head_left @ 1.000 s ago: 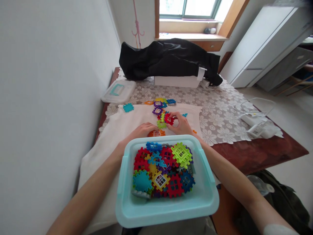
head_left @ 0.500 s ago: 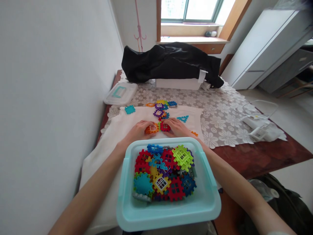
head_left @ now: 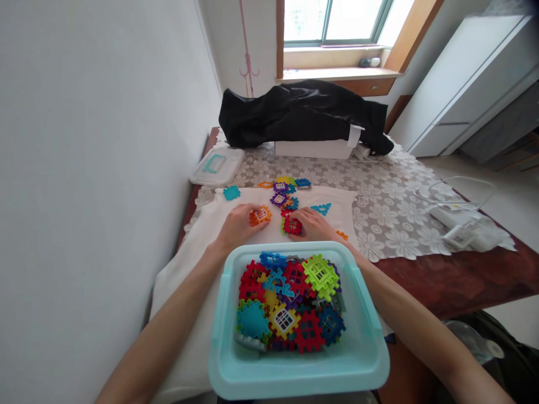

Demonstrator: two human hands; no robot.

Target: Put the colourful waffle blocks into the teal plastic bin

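My left hand (head_left: pixel 241 225) grips an orange building piece (head_left: pixel 261 215) with a white window insert, held apart from the other pieces. On the right, my right hand (head_left: pixel 312 225) is closed on a red building piece (head_left: pixel 293 225), which has a green edge along its left side. Behind it on the white cloth (head_left: pixel 202 241) lie joined pieces, among them a purple piece (head_left: pixel 279 199) with a white window. Nearest me stands a light teal tub (head_left: pixel 236 370) holding several interlocking pieces, such as a lime one (head_left: pixel 320 276).
A blue triangular piece (head_left: pixel 321 209) and a teal piece (head_left: pixel 231 193) lie on the cloth. A clear lid (head_left: pixel 219 167) rests at the table's left edge. Black sheeting (head_left: pixel 303 115) covers a white box at the back. A wall (head_left: pixel 105 140) borders the left.
My hands have moved apart: the orange piece is now separated from the red and green pieces. The view has shifted slightly, moving everything right and down.
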